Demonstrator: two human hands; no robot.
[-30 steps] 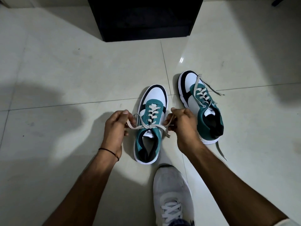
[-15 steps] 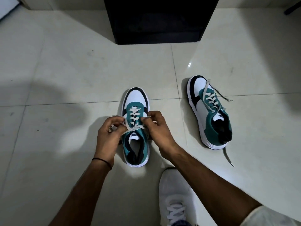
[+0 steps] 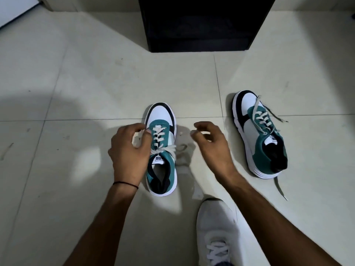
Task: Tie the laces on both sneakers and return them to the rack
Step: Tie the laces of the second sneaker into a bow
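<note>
A teal, white and black sneaker (image 3: 161, 116) stands on the floor in front of me, toe pointing away. Its cream lace (image 3: 165, 149) crosses over the tongue. My left hand (image 3: 128, 150) rests against the sneaker's left side and pinches one lace end beside the eyelets. My right hand (image 3: 211, 148) hovers to the right of the shoe with fingers curled; a blurred strand of lace runs toward its fingertips. The second matching sneaker (image 3: 249, 129) lies further right, its laces loose and trailing on the tiles. The black rack (image 3: 201, 25) stands beyond both shoes.
The floor is pale glossy tile (image 3: 86, 83). My own foot in a white shoe (image 3: 215, 227) is planted at the bottom, just right of the near sneaker. A white panel edge (image 3: 13, 10) shows at the top left.
My hands pulled the crossed lace, came together over the tongue, and now my right hand has swung out to the right. The view has shifted, so the shoes sit lower and further right.
</note>
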